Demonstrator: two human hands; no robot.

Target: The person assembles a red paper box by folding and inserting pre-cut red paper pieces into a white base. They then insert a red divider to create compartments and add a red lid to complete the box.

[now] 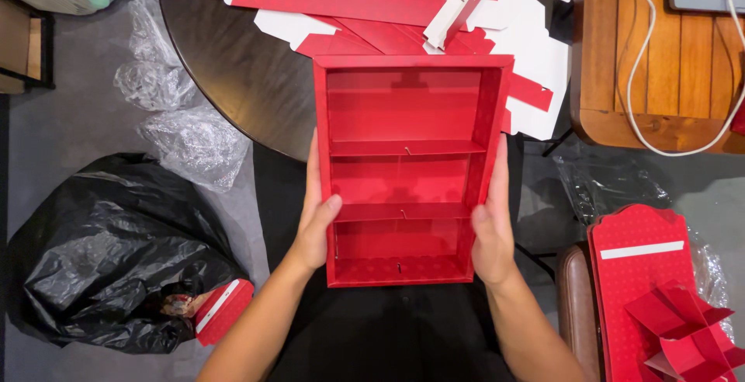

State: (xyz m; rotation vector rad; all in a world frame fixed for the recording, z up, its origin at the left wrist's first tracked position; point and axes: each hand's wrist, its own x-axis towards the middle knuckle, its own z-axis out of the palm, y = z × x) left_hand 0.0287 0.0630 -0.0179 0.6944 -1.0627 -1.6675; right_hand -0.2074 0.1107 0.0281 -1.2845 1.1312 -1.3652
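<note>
Squarely in the middle of the view, a red cardboard shelf box (403, 168) was held open side up, its far end resting on the near edge of the dark round table (233, 64) and its near end out over the person's lap. That rest on the table seemed to take part of the weight, so the hands only had to steady it.

Left hand (317, 223) clasped the left wall near the near end, fingers along the outside and the thumb hooked over the rim into the box. Right hand (490, 230) gripped the right wall in the same way, opposite it. Held from both sides like this, the thin walls were probably kept square and the two inner dividers stayed seated across the box, splitting it into three compartments, all of them bare.

Beyond the box, on the far part of the table, lay a heap of flat red and white card blanks (403, 1), within reach but clear of the box. On the floor to the left sat a black rubbish bag (109, 258) with a red scrap (221, 310) against it, and crumpled clear plastic wrap (182, 130) lay farther off. At the near right, more folded red card pieces (660, 296) were stacked on a brown seat (573, 304). A wooden table (660, 56) with a white cable (636, 48) stood at the far right.
</note>
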